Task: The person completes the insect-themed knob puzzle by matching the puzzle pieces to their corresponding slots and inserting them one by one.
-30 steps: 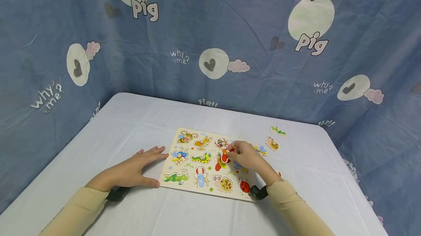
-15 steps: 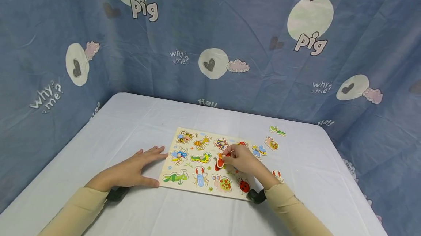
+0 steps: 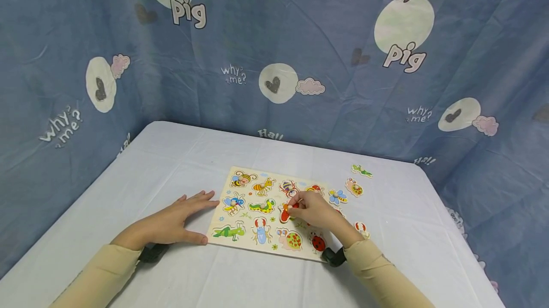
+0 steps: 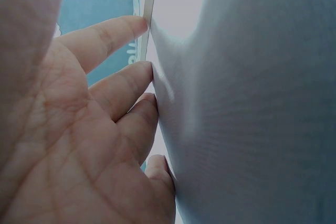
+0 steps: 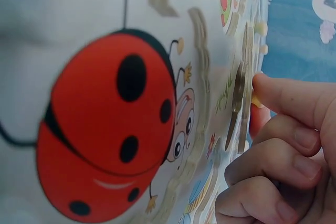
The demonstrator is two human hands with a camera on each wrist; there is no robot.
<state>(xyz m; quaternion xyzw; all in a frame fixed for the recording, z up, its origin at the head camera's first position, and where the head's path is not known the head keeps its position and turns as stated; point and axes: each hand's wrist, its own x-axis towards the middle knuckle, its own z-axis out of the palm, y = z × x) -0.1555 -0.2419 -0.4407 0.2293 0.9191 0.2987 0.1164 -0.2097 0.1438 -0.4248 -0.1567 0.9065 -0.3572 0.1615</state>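
A wooden insect peg puzzle board (image 3: 249, 224) lies on the table. My left hand (image 3: 176, 220) rests at its left side, fingers spread; in the left wrist view, fingertips (image 4: 142, 24) meet the board's edge. Over the right-middle of the board, my right hand (image 3: 315, 210) pinches the knob of a red, winged puzzle piece (image 3: 285, 214), partly hidden by the fingers. The right wrist view shows that piece edge-on, tilted close over the board, its yellowish knob (image 5: 256, 100) between thumb and finger. Nearer that camera is the ladybug picture (image 5: 115, 124) in its recess.
Right of the board lie loose pieces: a grasshopper (image 3: 362, 170), a snail (image 3: 354, 187), a blue-winged insect (image 3: 338, 197) and a red-horned beetle (image 3: 361, 228). Knobbed pieces such as the caterpillar (image 3: 262, 206) sit in the board. Blue cloth (image 3: 240, 107) hangs behind the table.
My right hand has shifted slightly left and towards me, bringing the red piece lower over the matching red picture. My left hand has stayed in place.
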